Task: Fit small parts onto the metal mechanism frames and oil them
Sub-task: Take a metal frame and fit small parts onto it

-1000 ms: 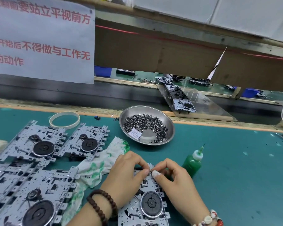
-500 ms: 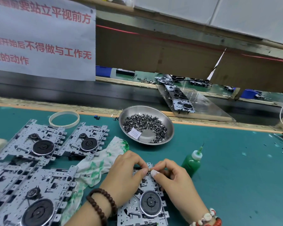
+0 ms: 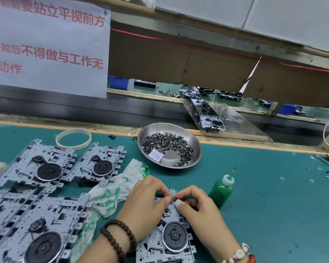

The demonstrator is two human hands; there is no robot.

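Now, hands: both are curling over the far end of one metal mechanism frame [image 3: 165,242], fingertips nearly meeting above it.
Left hand [image 3: 146,204]: thumb and forefinger are pinching together at the frame's top edge; what sits between them is too small to tell. A dark wooden bead bracelet [image 3: 118,238] is circling the wrist.
Right hand [image 3: 199,211]: fingers are bending inward, the thumb tip pressing down close beside the left thumb; whether it is gripping a part cannot be told. A red and white bead bracelet [image 3: 241,256] is circling this wrist.
Worked frame: it is lying flat on the green table [image 3: 273,205], near the bottom edge of view, its black round wheel showing between the two wrists.
Oil bottle [image 3: 221,188]: it is standing slightly tilted just right of the right hand, filled with green liquid, needle tip pointing up.
Rag [image 3: 118,186]: white cloth stained green is lying just left of the left hand, partly under it.
Steel bowl [image 3: 195,147]: it is sitting beyond the hands, holding a heap of small dark parts [image 3: 167,145] and a paper label.
Other frames [image 3: 46,168]: several are lying side by side and overlapping at the left.
Tape ring [image 3: 73,138]: it is lying beyond those frames, near the table's far edge.
Paper sign [image 3: 46,44]: it is hanging at upper left with red characters.
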